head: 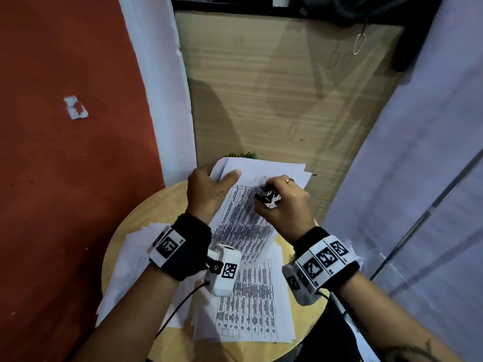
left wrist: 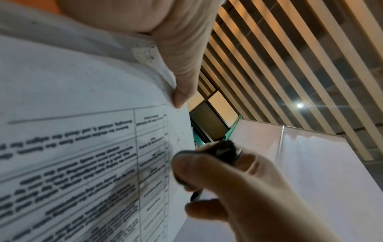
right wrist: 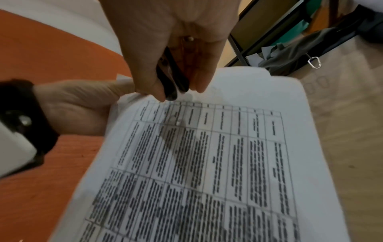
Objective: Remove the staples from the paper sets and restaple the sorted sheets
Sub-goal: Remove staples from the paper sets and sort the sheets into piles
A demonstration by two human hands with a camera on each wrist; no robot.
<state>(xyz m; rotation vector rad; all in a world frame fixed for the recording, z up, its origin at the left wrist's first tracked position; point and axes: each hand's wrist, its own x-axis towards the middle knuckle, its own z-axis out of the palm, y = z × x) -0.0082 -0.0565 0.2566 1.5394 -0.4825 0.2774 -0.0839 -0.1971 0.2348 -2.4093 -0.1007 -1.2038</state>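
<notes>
Left hand: the left hand [head: 206, 194] pinches the top-left corner of a paper set [head: 243, 220], thumb on the printed face, fingers behind, holding it tilted above the table.
Right hand: the right hand [head: 281, 202] is closed around a black staple remover [head: 268, 198] (a small claw type, as far as the blur allows), its tip at the sheet's upper edge near the held corner.
Paper set: printed with a table of text rows; its lower edge hangs over the loose sheets [head: 251, 309] below.
Table: a round wooden table [head: 122, 231] carries more sheets, spread left and centre.
Background: an orange wall [head: 65, 165] at the left and a wood-grain floor [head: 274, 100] beyond.
</notes>
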